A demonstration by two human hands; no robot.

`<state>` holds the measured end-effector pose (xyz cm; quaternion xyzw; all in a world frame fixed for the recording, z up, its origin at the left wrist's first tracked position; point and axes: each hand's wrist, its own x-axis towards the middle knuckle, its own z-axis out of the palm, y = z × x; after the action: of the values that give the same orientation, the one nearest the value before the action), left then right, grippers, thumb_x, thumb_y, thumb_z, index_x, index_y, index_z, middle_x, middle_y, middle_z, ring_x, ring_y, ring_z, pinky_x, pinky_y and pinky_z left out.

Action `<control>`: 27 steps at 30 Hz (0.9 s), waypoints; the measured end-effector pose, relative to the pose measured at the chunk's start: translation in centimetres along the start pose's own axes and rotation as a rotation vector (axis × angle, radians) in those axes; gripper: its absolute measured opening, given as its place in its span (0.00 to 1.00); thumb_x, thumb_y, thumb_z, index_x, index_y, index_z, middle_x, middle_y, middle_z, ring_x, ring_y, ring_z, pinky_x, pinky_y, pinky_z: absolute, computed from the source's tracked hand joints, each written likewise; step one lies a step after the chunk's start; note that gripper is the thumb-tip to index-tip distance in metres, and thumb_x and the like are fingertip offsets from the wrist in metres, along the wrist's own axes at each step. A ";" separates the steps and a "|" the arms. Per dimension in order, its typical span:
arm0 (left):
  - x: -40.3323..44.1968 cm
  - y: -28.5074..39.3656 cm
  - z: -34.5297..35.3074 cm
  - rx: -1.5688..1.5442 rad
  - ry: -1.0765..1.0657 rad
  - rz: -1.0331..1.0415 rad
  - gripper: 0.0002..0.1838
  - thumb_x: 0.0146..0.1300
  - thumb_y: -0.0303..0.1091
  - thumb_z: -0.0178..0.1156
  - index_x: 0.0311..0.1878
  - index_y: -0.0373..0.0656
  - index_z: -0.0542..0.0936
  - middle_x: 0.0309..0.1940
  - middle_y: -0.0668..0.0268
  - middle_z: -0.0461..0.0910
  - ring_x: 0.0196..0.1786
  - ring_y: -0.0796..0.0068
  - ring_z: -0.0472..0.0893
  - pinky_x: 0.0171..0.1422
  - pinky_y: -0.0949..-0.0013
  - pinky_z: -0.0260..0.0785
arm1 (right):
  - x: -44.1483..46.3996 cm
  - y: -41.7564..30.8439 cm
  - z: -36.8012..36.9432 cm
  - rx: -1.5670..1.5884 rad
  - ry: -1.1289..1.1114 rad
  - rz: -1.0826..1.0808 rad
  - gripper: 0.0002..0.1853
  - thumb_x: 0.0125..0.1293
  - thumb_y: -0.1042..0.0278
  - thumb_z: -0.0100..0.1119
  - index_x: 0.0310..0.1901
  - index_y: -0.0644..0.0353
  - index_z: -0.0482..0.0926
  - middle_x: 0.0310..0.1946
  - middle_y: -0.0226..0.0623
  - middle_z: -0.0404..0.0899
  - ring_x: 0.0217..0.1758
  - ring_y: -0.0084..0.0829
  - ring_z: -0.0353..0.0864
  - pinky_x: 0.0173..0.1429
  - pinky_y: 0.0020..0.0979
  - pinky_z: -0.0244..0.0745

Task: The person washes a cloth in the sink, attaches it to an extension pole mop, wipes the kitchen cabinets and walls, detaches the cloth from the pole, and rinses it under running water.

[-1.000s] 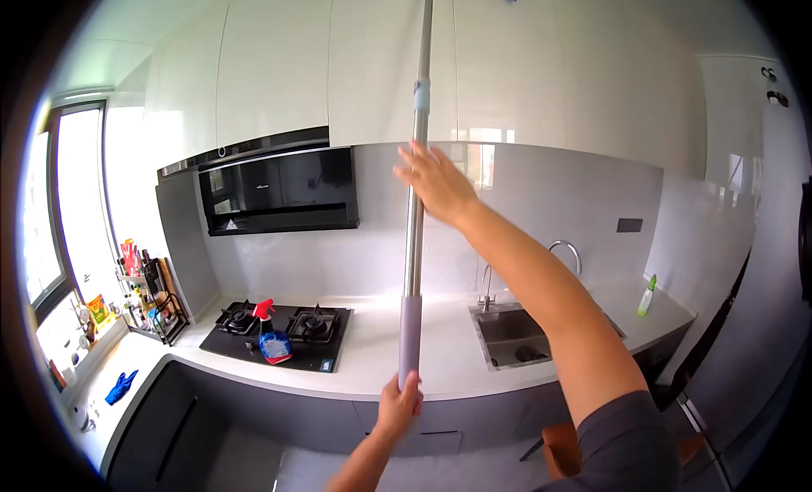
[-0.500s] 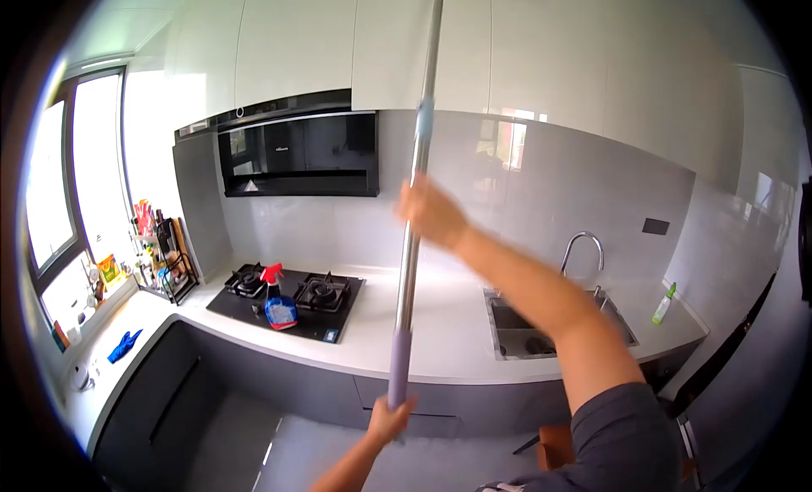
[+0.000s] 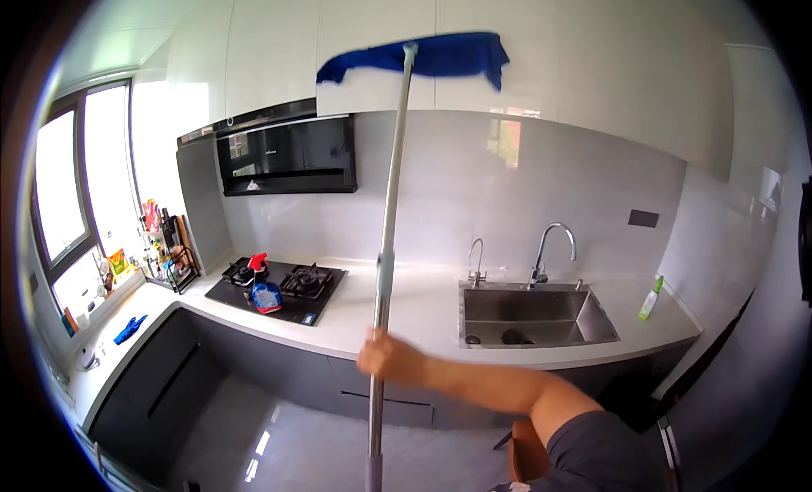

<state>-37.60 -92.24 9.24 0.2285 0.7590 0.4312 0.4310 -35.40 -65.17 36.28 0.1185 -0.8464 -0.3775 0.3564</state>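
My right hand (image 3: 392,357) is wrapped round the metal pole (image 3: 391,196) of a long-handled mop, below its light blue joint. At the top of the pole a blue cloth mop head (image 3: 448,56) lies against the lower part of the white upper cabinets (image 3: 541,52), its ends hanging down. The purple grip of the pole runs out of the bottom of the view. My left hand is out of sight.
Below the range hood (image 3: 288,158), a blue spray bottle with a red head (image 3: 267,296) stands on the black stove (image 3: 296,310). A sink (image 3: 533,310), a green bottle (image 3: 651,299), a blue glove (image 3: 130,329), a rack (image 3: 173,259) and a brown chair (image 3: 526,454) are around.
The mop head has come down into view over the cabinets. My right hand is lower, its fingers now closed round the pole. My left hand has left the view at the bottom.
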 end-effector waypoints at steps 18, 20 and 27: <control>1.2 37.4 3.0 -0.076 -0.443 0.688 0.19 0.59 0.46 0.57 0.24 0.40 0.69 0.11 0.69 0.67 0.12 0.80 0.66 0.16 0.72 0.59 | 2.5 30.2 -11.2 -0.603 -0.196 0.374 0.07 0.56 0.69 0.51 0.35 0.54 0.77 0.48 0.32 0.73 0.65 0.36 0.60 0.68 0.43 0.53; 2.8 29.9 3.1 0.032 -0.423 0.554 0.18 0.58 0.45 0.58 0.23 0.41 0.70 0.11 0.70 0.68 0.13 0.81 0.68 0.17 0.72 0.60 | -1.5 24.3 -8.1 -0.342 -0.150 0.363 0.05 0.54 0.67 0.52 0.31 0.54 0.76 0.40 0.33 0.75 0.63 0.36 0.62 0.67 0.47 0.54; 2.4 -0.4 3.9 0.193 -0.041 0.181 0.17 0.52 0.48 0.63 0.21 0.46 0.73 0.11 0.72 0.67 0.14 0.79 0.65 0.16 0.71 0.56 | -9.1 -3.4 -7.1 0.134 -0.169 0.421 0.02 0.56 0.65 0.55 0.27 0.48 0.77 0.31 0.25 0.73 0.55 0.29 0.67 0.68 0.54 0.44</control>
<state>-35.48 -88.94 6.84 0.3454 0.7643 0.3886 0.3816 -24.20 -67.15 32.45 -0.0692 -0.9025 -0.2465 0.3464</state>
